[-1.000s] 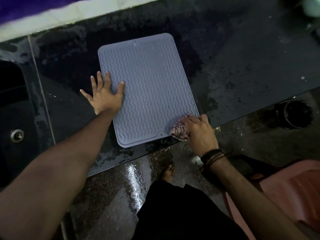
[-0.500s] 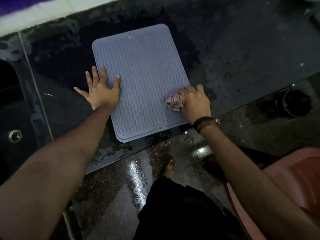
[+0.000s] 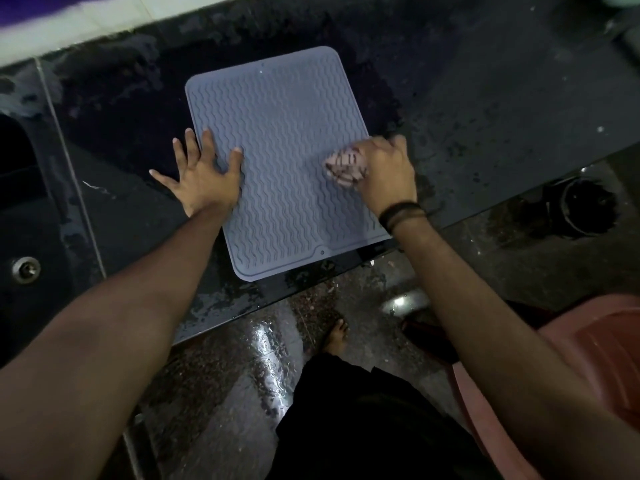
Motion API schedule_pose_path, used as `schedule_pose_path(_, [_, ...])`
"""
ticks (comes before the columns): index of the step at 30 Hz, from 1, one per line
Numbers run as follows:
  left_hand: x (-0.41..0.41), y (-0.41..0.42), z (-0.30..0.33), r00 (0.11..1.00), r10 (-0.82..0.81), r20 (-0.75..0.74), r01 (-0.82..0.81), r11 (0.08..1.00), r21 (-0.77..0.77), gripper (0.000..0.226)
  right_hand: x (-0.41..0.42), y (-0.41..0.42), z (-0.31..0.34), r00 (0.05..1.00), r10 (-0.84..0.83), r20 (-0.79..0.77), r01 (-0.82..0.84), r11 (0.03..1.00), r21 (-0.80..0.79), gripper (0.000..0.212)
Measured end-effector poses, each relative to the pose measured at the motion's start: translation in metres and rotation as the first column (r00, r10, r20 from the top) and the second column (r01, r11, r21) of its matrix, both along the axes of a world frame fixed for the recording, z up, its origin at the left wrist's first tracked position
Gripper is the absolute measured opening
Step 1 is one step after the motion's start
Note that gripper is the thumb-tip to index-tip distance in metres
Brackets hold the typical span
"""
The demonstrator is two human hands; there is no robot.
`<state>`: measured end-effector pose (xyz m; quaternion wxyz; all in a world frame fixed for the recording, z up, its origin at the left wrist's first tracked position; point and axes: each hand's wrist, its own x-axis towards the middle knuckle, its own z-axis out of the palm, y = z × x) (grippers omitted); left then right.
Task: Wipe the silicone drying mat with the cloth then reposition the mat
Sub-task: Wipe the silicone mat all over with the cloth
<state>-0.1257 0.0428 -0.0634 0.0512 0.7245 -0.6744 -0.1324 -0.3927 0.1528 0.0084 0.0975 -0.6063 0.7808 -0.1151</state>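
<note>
A grey silicone drying mat (image 3: 284,140) with wavy ridges lies flat on the wet black counter (image 3: 485,109). My left hand (image 3: 204,178) presses flat on the mat's left edge, fingers spread, thumb and two fingers on the mat. My right hand (image 3: 389,173) is closed around a bunched pink patterned cloth (image 3: 346,166) and holds it against the mat near its right edge, about halfway along. The cloth looks blurred.
A dark sink (image 3: 20,209) with a drain sits at the left. The counter's front edge runs diagonally just below the mat. Beyond it are a wet speckled floor (image 3: 242,358), my bare foot (image 3: 336,336), a pink plastic tub (image 3: 595,358) and a floor drain (image 3: 585,206).
My right hand has slid the cloth from the mat's near right corner up along the right side toward the middle. My left hand has stayed pressed on the left edge.
</note>
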Motion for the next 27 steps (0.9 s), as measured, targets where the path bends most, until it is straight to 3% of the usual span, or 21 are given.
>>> schedule_pose_path(4, [-0.001,0.0,-0.002,1.0,0.004,0.006,-0.004,1.0,0.0,0.084,-0.001,-0.018,-0.017,0.998,0.033,-0.046,-0.027,0.992,0.123,0.05])
schedule_pose_path(9, [0.0,-0.001,-0.004,1.0,0.017,0.01,-0.017,1.0,-0.009,0.083,0.0,0.052,-0.018,0.998,-0.008,-0.064,0.013,0.997,0.074,0.043])
schedule_pose_path(15, [0.0,-0.003,-0.008,1.0,0.008,0.0,-0.008,1.0,-0.019,0.085,0.007,0.119,-0.007,0.997,-0.014,-0.078,0.027,0.987,0.158,0.042])
schedule_pose_path(19, [0.002,-0.003,-0.009,1.0,0.01,0.003,-0.01,1.0,-0.025,0.083,0.018,0.09,0.007,0.999,-0.049,-0.004,0.049,0.998,0.036,0.035])
schedule_pose_path(22, [0.002,-0.004,-0.01,1.0,0.014,0.002,-0.014,1.0,-0.023,0.084,0.033,0.036,0.007,0.999,0.008,0.038,-0.005,0.998,-0.057,0.042])
schedule_pose_path(27, [0.003,-0.005,-0.012,1.0,0.024,0.0,-0.024,0.999,-0.023,0.085,0.053,-0.012,-0.016,0.996,0.081,0.048,-0.087,0.989,0.121,0.052])
